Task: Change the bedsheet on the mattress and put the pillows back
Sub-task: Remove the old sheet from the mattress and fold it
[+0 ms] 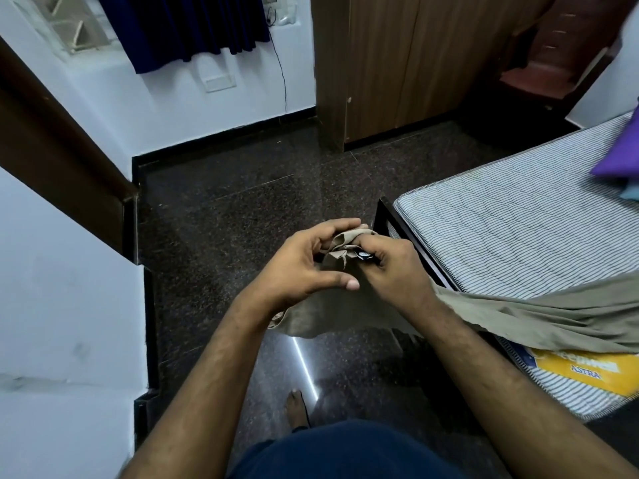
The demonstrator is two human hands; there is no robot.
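A beige bedsheet [539, 316] trails from my hands across the near corner of the striped bare mattress [511, 233] at the right. My left hand [304, 267] and my right hand [390, 267] are close together in front of me above the floor, both gripping a bunched corner of the sheet. A small dark tag or clip shows between my right fingers. A purple pillow [619, 153] lies at the right edge on the mattress, partly cut off by the frame.
The dark bed frame corner [387, 216] sits just beyond my hands. A wooden wardrobe [397, 63] stands behind, a navy curtain [186, 25] hangs on the white wall, and a brown door edge [62, 146] is at left. The floor [224, 202] is dark speckled stone.
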